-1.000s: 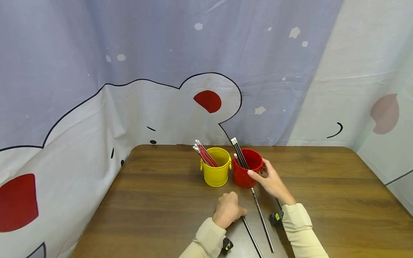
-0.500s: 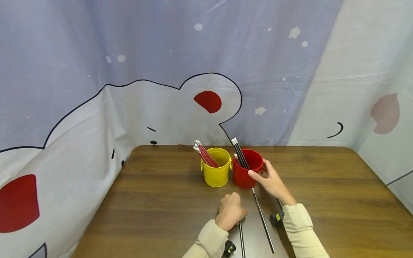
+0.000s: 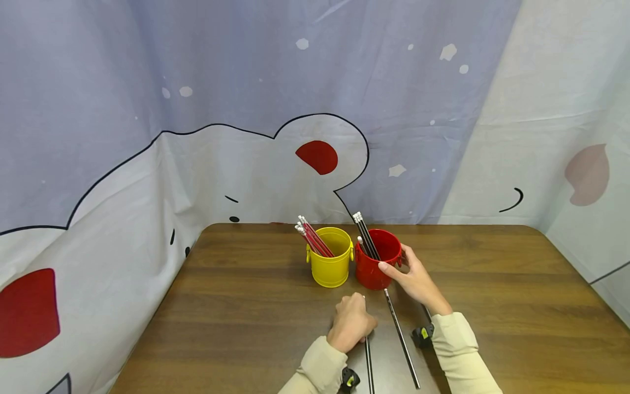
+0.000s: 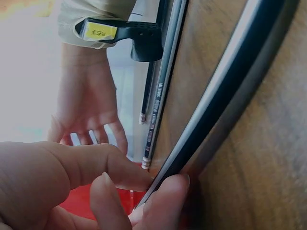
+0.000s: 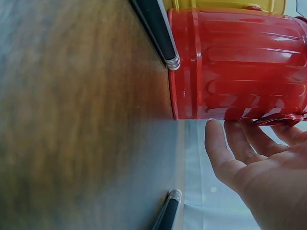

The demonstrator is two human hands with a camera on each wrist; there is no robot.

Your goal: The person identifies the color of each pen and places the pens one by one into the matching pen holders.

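Note:
My left hand (image 3: 350, 323) pinches a black pencil (image 4: 206, 110) between thumb and fingertips, close over the table. In the head view the pencil's near part (image 3: 369, 364) runs toward the front edge, and its far end peeks out past the knuckles. My right hand (image 3: 418, 284) is at the right side of a red bucket (image 3: 370, 273), its thumb by the front rim. Seen from the right wrist, relaxed, spread fingers (image 5: 235, 143) touch the bucket's side. Several black pencils (image 3: 366, 238) with white erasers lean inside that bucket.
Left of the red bucket stands a yellow bucket (image 3: 330, 271) holding several red pencils (image 3: 315, 238). Another black pencil (image 3: 401, 339) lies between my arms, its eraser end near the red bucket. One more pencil (image 3: 426, 312) lies partly under my right arm. A printed curtain (image 3: 236, 180) hangs behind the table.
The near end of the pencil in my left hand has swung left, and that hand has turned slightly. My right hand and both buckets have stayed in place.

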